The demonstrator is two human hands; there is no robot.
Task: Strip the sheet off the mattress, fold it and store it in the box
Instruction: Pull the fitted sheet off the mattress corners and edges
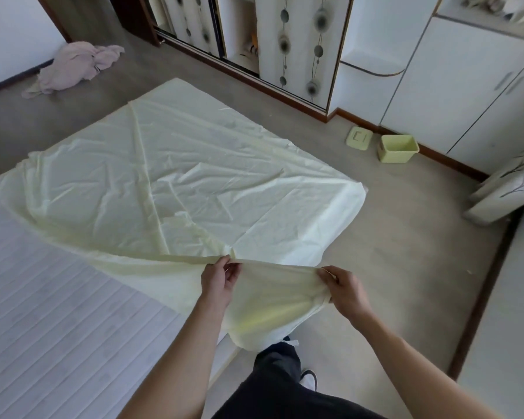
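Observation:
A pale yellow sheet lies wrinkled over the far part of the mattress, whose striped grey-white top is bare at the near left. My left hand pinches the sheet's near edge, and my right hand grips the same edge a short way to the right. Between them the cloth is pulled taut, and a loose corner hangs below over my leg. A light green box stands open on the floor at the right, with its lid lying beside it.
A pink crumpled cloth lies on the floor at the far left. White wardrobes and cabinets line the back wall. A patterned white piece stands at the right. My dark-trousered leg and shoe are below the sheet.

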